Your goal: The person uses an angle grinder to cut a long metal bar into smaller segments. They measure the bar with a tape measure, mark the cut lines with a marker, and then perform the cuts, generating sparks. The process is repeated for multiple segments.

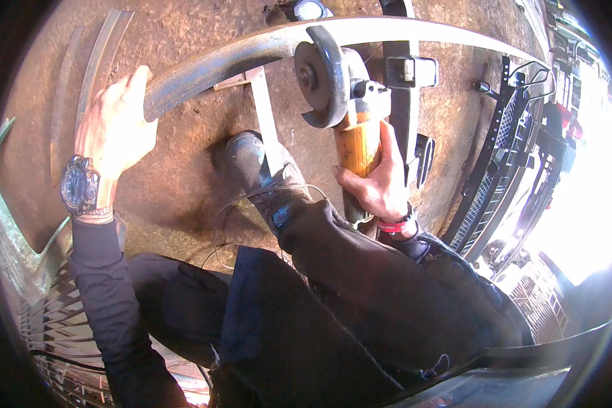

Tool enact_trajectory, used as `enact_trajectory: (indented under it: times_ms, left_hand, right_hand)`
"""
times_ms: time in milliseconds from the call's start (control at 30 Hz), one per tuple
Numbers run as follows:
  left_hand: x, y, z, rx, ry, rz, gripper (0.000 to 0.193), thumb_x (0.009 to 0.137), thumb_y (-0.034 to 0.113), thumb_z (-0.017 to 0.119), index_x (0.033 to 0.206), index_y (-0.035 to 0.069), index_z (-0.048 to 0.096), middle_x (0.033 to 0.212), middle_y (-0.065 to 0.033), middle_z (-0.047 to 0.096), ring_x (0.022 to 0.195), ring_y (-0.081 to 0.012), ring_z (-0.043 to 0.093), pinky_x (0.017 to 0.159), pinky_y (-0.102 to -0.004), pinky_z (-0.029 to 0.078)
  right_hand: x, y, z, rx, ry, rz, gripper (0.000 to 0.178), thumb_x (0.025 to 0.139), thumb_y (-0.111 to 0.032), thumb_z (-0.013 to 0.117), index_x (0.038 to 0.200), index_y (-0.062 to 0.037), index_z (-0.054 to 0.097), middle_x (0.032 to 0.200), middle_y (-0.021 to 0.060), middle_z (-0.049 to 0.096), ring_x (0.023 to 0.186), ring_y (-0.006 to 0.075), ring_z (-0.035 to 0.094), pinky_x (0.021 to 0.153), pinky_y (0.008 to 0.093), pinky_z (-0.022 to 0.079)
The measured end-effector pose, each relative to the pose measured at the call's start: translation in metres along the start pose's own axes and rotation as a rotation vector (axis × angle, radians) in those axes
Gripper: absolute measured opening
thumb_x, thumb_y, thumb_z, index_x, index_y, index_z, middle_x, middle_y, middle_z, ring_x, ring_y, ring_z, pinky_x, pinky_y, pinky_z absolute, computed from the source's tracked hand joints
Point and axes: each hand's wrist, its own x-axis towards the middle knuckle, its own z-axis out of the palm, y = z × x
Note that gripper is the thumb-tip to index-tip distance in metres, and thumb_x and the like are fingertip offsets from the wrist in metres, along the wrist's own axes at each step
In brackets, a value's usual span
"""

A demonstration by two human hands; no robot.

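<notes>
My left hand [119, 129], with a watch on its wrist, is closed on the near left end of a long curved metal bar [214, 66]. The bar is worn blue and rusty at this end and shines bright toward the right. My right hand [381, 178] is wrapped round the yellow body of an angle grinder [358, 144]. The grinder's disc [307, 76] and its dark curved guard stand upright just below the bar's middle. In this view the disc overlaps the bar's lower edge; whether they touch I cannot tell.
My boot [251, 160] rests on the brown floor beside a flat pale metal strip [264, 119]. A thin cable [219, 224] loops near my leg. Upright on the right is a dark metal stand [402, 102]; beyond it lies a mesh-panelled frame [493, 160]. Curved metal strips [102, 58] lie at left.
</notes>
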Motion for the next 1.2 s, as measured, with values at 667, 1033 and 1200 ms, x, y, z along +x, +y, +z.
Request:
enact_trajectory:
  times_ms: [667, 1033, 1200]
  left_hand:
    - [-0.005, -0.003, -0.001, 0.025, 0.056, 0.011, 0.056, 0.079, 0.009, 0.075, 0.13, 0.001, 0.055, 0.117, -0.022, 0.068, 0.106, -0.0398, 0.067, 0.091, -0.0455, 0.055]
    - [-0.005, -0.003, -0.003, -0.006, 0.047, 0.006, 0.052, 0.079, 0.007, 0.074, 0.127, 0.001, 0.056, 0.115, -0.0233, 0.068, 0.105, -0.0403, 0.068, 0.091, -0.0459, 0.056]
    - [-0.005, -0.001, -0.002, 0.024, 0.026, -0.015, 0.054, 0.079, 0.007, 0.074, 0.129, 0.001, 0.056, 0.116, -0.0241, 0.068, 0.107, -0.0404, 0.067, 0.091, -0.0455, 0.056]
  right_hand:
    - [0.006, -0.01, 0.001, 0.0, -0.016, -0.001, 0.088, 0.066, -0.016, 0.084, 0.141, 0.0, 0.041, 0.12, 0.0147, 0.059, 0.109, 0.024, 0.059, 0.097, 0.0385, 0.048]
    - [0.004, -0.015, -0.002, -0.019, -0.01, 0.018, 0.092, 0.066, -0.018, 0.085, 0.142, 0.0023, 0.04, 0.121, 0.0162, 0.059, 0.112, 0.0254, 0.059, 0.099, 0.0391, 0.047]
    - [0.005, -0.011, 0.0, -0.008, -0.017, 0.022, 0.095, 0.066, -0.019, 0.087, 0.144, 0.0032, 0.038, 0.123, 0.0174, 0.059, 0.114, 0.0261, 0.058, 0.101, 0.0397, 0.047]
